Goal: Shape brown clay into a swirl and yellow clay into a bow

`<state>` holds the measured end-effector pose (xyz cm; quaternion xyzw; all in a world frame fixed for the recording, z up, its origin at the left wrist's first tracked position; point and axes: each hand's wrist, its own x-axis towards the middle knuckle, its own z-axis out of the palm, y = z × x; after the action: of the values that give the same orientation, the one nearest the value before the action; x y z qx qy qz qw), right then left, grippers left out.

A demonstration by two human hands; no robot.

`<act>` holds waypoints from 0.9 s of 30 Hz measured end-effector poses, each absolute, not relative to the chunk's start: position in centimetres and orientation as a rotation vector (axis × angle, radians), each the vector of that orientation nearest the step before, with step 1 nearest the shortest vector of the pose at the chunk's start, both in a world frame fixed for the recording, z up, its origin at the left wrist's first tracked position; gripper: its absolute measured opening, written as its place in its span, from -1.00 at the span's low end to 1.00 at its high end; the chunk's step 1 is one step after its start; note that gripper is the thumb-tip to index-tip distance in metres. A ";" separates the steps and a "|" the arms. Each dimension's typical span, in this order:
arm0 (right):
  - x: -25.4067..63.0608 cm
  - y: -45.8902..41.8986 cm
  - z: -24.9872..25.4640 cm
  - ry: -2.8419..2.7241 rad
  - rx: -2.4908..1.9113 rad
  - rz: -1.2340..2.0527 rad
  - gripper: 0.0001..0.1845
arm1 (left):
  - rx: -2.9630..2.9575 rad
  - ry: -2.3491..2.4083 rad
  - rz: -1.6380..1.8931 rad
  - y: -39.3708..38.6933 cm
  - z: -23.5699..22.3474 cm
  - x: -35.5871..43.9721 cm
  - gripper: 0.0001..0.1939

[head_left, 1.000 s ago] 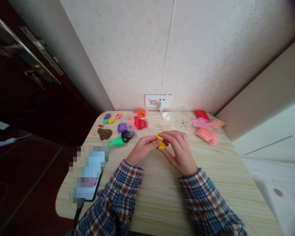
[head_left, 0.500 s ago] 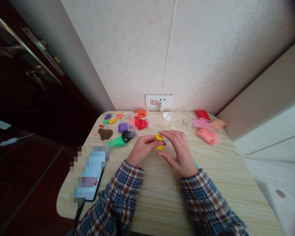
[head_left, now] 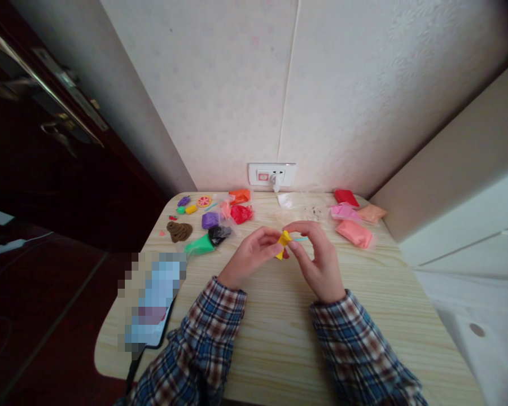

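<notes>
A small piece of yellow modelling clay [head_left: 283, 243] is held above the table between my two hands. My left hand [head_left: 256, 254] grips it from the left, with the thumb across its front. From the right, my right hand [head_left: 319, 262] pinches its upper end between thumb and forefinger. The piece looks twisted and tilted, and its back is hidden by fingers. Just behind my right hand, a thin light-blue stick [head_left: 300, 238] shows in part.
Left on the table [head_left: 275, 349] are a phone [head_left: 158, 299], a brown coiled clay lump [head_left: 178, 231], small fruit shapes and a green clay bag [head_left: 200, 245]. Back right lie a red packet [head_left: 346, 197] and a coral packet [head_left: 354, 233]. A wall socket [head_left: 271, 174] is behind.
My right hand has closed from spread fingers onto the upper end of the yellow clay. The piece has tilted and shifted slightly right.
</notes>
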<state>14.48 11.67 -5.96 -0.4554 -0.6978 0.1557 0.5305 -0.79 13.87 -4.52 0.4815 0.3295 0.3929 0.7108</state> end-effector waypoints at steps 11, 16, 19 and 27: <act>14.4 11.8 -6.8 -1.483 -0.997 0.690 -0.69 | 1.098 0.882 1.069 14.2 -4.7 -1.2 -0.76; 14.4 11.7 -6.7 -1.439 -1.028 0.724 -0.77 | 1.130 0.921 1.082 14.3 -4.8 -1.3 -0.77; 14.4 11.7 -6.7 -1.406 -1.043 0.735 -0.81 | 1.132 0.943 1.102 14.3 -4.9 -1.3 -0.79; 14.3 11.6 -6.7 -1.311 -1.064 0.794 -0.91 | 1.086 0.988 1.146 14.4 -5.0 -1.3 -0.79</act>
<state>14.28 11.55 -6.69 -0.4582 -0.5644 0.3419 0.5955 -1.30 14.36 -5.00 0.4679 0.4255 0.4938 0.5968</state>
